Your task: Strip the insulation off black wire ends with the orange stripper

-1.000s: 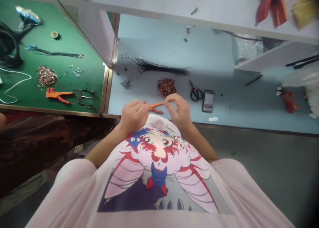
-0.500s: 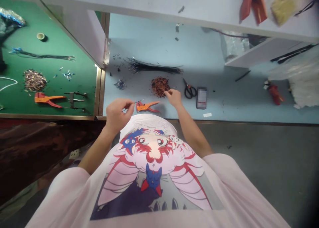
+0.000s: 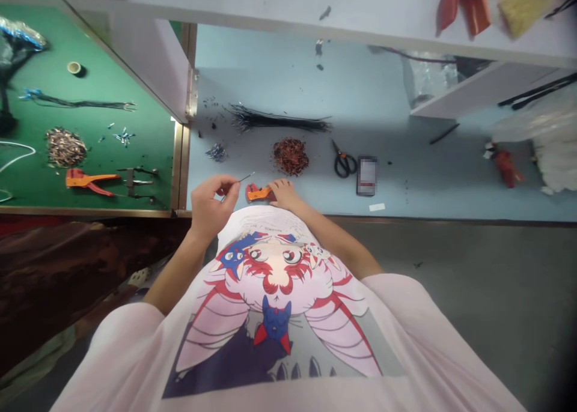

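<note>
My left hand (image 3: 213, 200) is closed, pinching a short dark wire (image 3: 246, 177) whose thin end sticks out to the right past the fingertips. Over the handles of an orange and red wire stripper (image 3: 256, 192) lies my right hand (image 3: 285, 192), fingers curled round them; the handles are mostly hidden under it. The tool's head points left, near the wire. Just beyond my right hand sits a pile of small copper-brown pieces (image 3: 291, 156). Left of the pile are small blue and silver connectors (image 3: 217, 152).
A bundle of black wires (image 3: 282, 121) lies farther back. Black scissors (image 3: 344, 161) and a phone (image 3: 366, 175) are to the right. An overhead shelf (image 3: 270, 15) spans the back. On the green mat at left is another wire stripper (image 3: 92, 180).
My right hand has left the edge of the copper-brown pile and come left and nearer, onto the wire stripper's handles. My left hand still holds the wire, almost unmoved.
</note>
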### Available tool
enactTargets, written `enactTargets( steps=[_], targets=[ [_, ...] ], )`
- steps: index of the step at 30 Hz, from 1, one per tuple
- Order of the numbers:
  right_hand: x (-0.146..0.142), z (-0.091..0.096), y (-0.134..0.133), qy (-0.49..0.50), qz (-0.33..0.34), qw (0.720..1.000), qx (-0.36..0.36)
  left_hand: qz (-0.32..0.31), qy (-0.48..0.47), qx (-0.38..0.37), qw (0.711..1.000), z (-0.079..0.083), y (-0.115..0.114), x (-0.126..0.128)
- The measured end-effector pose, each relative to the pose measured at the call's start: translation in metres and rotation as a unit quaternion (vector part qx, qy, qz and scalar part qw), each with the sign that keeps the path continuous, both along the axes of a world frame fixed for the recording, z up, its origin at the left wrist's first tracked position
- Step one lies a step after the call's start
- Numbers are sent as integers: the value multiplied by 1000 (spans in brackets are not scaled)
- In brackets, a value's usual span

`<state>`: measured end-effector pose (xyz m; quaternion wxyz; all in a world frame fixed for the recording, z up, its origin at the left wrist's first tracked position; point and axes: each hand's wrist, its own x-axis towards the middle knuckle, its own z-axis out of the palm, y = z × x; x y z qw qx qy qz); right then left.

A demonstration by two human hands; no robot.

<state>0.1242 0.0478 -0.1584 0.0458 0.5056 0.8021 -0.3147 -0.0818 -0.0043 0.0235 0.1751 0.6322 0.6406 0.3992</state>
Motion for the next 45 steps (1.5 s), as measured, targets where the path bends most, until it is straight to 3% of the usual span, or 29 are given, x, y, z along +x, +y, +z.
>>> enactTargets(
  steps=[8,13,15,16,17,20,21,22,24,26,34,45],
  targets=[
    [5,17,9,10,-28,999,-45,10,-56,2,998,7,1,7],
    [25,51,6,95,-92,987,-96,57,-200,-45,977,2,3,4],
    [34,71,2,180,-114,968,-133,60,-267,-69,959,1,6,4],
    [37,81,-1,254,-133,942,-172,55,-292,-78,952,1,8,5],
    [38,91,-3,343,-156,899,-223,48,-310,-84,946,2,10,6],
    [37,120,-12,568,-223,696,-379,29,-328,-87,940,6,15,13],
    [35,129,-15,597,-234,648,-410,25,-325,-84,942,8,15,16],
    [32,136,-18,614,-243,616,-430,22,-320,-81,944,9,16,18],
    [28,148,-22,625,-257,587,-446,14,-306,-73,949,12,15,23],
    [25,158,-27,619,-262,589,-448,5,-292,-65,954,15,14,25],
    [25,185,-37,574,-214,668,-422,-9,-225,5,974,17,12,22],
    [27,197,-43,579,-143,682,-424,-34,-148,91,984,25,10,23]
  ],
)
